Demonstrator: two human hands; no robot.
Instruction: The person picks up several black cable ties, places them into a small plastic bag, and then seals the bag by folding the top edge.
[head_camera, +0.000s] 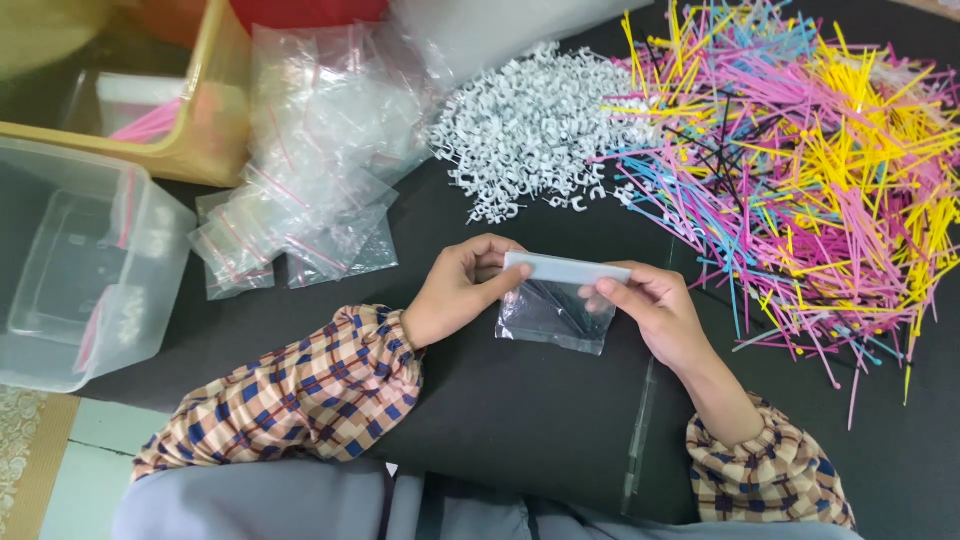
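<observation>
Both hands hold a small clear zip bag (553, 313) by its white top strip, over a black mat (520, 410). My left hand (458, 290) pinches the strip's left end between thumb and fingers. My right hand (655, 312) pinches the right end. The bag hangs below the strip and looks empty. Both forearms wear plaid sleeves.
A heap of white cable clips (530, 130) lies beyond the hands. A big pile of coloured cable ties (810, 160) fills the right. Empty zip bags (310, 160) lie at left, by a clear plastic tub (80, 270) and a yellow bin (215, 120).
</observation>
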